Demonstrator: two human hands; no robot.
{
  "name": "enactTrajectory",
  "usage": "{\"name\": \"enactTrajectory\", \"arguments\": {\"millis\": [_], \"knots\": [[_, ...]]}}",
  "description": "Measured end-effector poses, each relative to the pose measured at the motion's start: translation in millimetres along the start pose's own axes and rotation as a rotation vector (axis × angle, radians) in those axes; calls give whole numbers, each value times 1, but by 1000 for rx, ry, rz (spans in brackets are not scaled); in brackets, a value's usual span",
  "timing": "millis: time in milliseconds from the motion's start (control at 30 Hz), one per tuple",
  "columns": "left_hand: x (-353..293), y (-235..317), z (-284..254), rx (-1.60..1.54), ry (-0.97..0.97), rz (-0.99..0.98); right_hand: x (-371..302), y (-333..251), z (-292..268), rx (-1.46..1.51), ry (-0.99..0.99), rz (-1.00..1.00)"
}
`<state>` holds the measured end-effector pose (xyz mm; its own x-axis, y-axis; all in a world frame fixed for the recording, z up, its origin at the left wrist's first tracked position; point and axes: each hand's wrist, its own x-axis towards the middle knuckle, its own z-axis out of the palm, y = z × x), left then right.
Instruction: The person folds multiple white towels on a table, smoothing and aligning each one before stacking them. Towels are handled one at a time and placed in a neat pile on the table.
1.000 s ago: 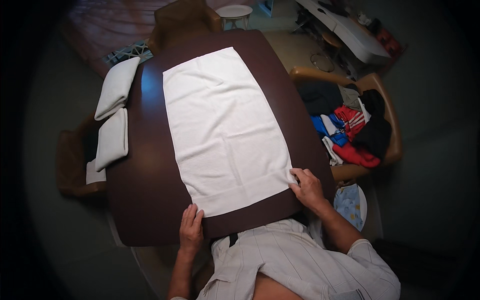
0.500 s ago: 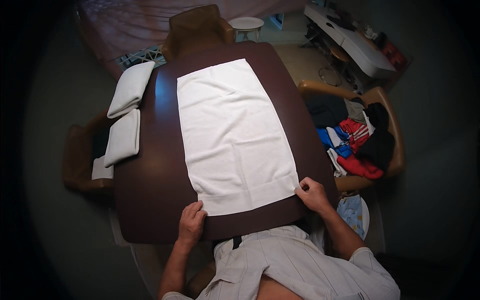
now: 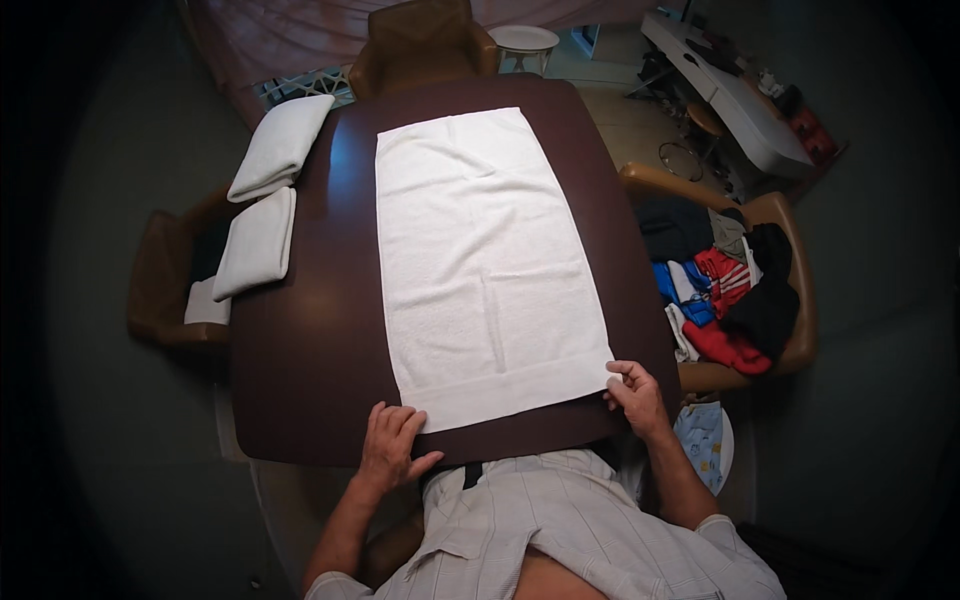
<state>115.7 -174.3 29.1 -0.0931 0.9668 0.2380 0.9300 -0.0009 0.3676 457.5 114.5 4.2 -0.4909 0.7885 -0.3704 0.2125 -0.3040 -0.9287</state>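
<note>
A white towel [image 3: 480, 260] lies spread lengthwise on the dark brown table [image 3: 310, 390], with a few creases across it and a flat band along its near end. At its near left corner is my left hand [image 3: 393, 442], fingers stretched out and thumb apart, resting by the table's front edge with nothing held. My right hand [image 3: 637, 398] is at the near right corner, its fingertips touching or just beside the towel's edge; the fingers look parted rather than pinched.
Two folded white towels, one farther [image 3: 283, 147] and one nearer [image 3: 257, 243], lie along the table's left edge. On the right, a brown armchair [image 3: 800, 290] holds piled clothes [image 3: 715, 285]. Another armchair [image 3: 420, 40] stands at the far side, beside a round white side table [image 3: 525, 38].
My left hand has let go of the towel's corner and opened out. My right fingers have loosened from the other corner. The view has shifted slightly; the towel lies much the same.
</note>
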Motion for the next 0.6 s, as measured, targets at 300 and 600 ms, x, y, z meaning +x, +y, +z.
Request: {"name": "enactTrajectory", "arguments": {"millis": [300, 600], "knots": [[-18, 6, 0, -11, -70, -37, -16, 1, 3, -603, 86, -452], [-26, 8, 2, -38, -36, -41, -22, -31, -1, -365, 20, -491]]}}
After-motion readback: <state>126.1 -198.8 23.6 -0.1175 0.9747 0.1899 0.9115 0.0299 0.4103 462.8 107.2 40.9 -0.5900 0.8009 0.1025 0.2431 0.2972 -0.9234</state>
